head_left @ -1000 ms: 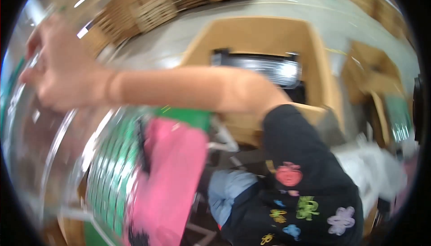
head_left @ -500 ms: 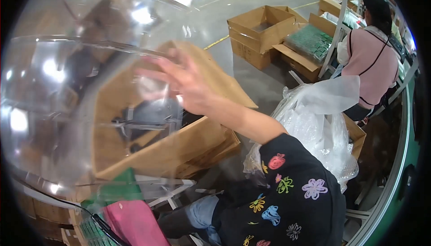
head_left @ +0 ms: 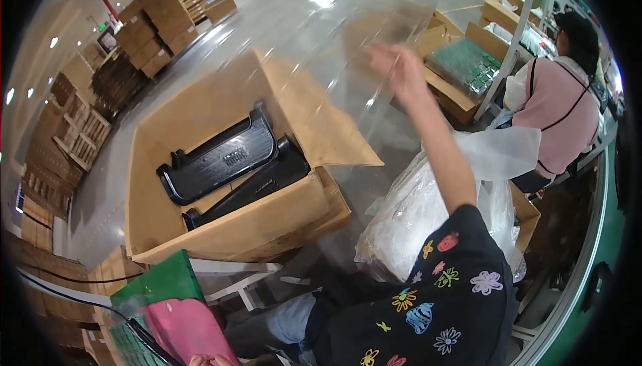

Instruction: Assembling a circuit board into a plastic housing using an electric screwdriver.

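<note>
Film [head_left: 354,65] spreads just left of the raised hand [head_left: 399,72].

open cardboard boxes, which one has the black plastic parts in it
The wide box left of centre: two black plastic parts lie inside it. The box beside the pink-clad co-worker holds green board-like pieces instead.

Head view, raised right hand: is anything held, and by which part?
Cannot be told for sure: the right hand is at the right side of a clear plastic piece, but blur hides any grip.
</note>
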The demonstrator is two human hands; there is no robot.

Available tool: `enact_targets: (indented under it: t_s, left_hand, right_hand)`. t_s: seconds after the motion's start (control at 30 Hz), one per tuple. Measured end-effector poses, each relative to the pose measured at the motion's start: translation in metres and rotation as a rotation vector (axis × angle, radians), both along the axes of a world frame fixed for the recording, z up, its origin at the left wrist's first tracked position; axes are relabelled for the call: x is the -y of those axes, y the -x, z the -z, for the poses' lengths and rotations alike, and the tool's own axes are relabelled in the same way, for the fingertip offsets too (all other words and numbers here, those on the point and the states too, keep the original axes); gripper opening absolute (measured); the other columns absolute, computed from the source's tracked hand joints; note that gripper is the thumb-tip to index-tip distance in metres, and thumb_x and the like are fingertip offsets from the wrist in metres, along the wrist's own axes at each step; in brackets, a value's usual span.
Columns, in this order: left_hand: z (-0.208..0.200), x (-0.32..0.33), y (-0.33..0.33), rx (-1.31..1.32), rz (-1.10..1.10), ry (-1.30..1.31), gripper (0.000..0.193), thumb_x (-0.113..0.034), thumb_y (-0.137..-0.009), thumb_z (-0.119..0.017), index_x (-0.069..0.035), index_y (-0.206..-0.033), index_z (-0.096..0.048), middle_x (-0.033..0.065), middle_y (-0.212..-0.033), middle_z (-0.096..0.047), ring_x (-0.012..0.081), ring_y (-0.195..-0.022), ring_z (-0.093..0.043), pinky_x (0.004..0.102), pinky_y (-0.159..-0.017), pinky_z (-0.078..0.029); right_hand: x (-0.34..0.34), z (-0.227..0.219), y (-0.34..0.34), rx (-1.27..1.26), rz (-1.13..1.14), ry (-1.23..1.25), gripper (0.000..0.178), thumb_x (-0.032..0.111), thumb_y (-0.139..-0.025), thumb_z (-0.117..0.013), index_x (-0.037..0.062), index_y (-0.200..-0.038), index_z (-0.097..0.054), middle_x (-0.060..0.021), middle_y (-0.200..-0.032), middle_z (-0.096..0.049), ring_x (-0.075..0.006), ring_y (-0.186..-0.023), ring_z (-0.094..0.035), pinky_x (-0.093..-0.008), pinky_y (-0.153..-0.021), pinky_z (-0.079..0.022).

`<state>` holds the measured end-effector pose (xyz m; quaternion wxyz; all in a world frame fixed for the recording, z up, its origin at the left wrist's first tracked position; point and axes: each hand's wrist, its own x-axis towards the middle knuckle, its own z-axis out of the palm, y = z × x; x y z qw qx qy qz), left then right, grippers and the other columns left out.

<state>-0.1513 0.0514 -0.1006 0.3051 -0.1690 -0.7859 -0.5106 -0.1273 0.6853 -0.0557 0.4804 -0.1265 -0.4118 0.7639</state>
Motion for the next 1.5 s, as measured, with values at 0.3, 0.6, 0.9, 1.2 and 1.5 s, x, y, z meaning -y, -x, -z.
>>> enact_targets:
  t_s: [0.3, 0.6, 0.9, 1.2, 1.5]
  left_hand:
    - [0.001, 0.002, -0.018, -0.02, -0.133, 0.032, 0.027, 0.004, -0.09, -0.058, 0.001, -0.116, -0.05, 0.0098, -0.095, -0.055, 0.0176, -0.083, -0.053, 0.0289, -0.076, -0.044]
    - [0.004, 0.001, -0.016, 0.074, -0.073, -0.014, 0.014, 0.003, -0.091, -0.057, 0.003, -0.105, -0.056, 0.0098, -0.097, -0.056, 0.0193, -0.085, -0.053, 0.0311, -0.079, -0.045]
    - [0.036, 0.03, -0.017, 0.242, -0.168, 0.034, 0.009, -0.002, -0.094, -0.057, 0.0, -0.103, -0.059, 0.0088, -0.092, -0.058, 0.0167, -0.078, -0.054, 0.0273, -0.068, -0.049]
    - [0.036, 0.019, -0.019, 0.196, -0.167, 0.066, 0.009, -0.002, -0.094, -0.057, 0.0, -0.102, -0.059, 0.0081, -0.089, -0.057, 0.0165, -0.075, -0.053, 0.027, -0.066, -0.048]
    - [0.024, 0.008, -0.02, 0.145, -0.18, 0.13, 0.007, -0.002, -0.092, -0.057, 0.002, -0.098, -0.058, 0.0098, -0.089, -0.055, 0.0199, -0.078, -0.053, 0.0305, -0.072, -0.047]
  right_hand:
    - [-0.219, -0.019, 0.025, -0.121, 0.586, 0.104, 0.049, 0.016, -0.09, -0.068, 0.0047, -0.133, -0.047, -0.0148, -0.123, -0.06, -0.0323, -0.11, -0.059, -0.0514, -0.094, -0.051]
    - [-0.091, -0.006, 0.129, 0.693, 0.281, -0.761, 0.034, 0.016, -0.086, -0.067, 0.0065, -0.119, -0.064, -0.0073, -0.115, -0.065, -0.0175, -0.104, -0.062, -0.0304, -0.09, -0.05]
    - [0.165, -0.001, 0.264, 0.647, -0.306, -1.817, 0.046, 0.023, -0.076, -0.07, 0.0041, -0.117, -0.061, -0.0194, -0.119, -0.059, -0.0307, -0.116, -0.055, -0.0436, -0.093, -0.049]
    - [0.203, 0.135, 0.335, 1.3, -0.795, -1.856, 0.126, 0.062, -0.058, -0.084, 0.0099, -0.153, -0.019, -0.0239, -0.155, -0.025, -0.0463, -0.137, -0.034, -0.0549, -0.11, -0.034]
    - [0.236, 0.196, 0.313, 1.339, -0.853, -1.864, 0.076, 0.05, -0.084, -0.068, 0.0102, -0.143, -0.041, -0.0265, -0.149, -0.029, -0.0496, -0.134, -0.034, -0.0552, -0.106, -0.038]
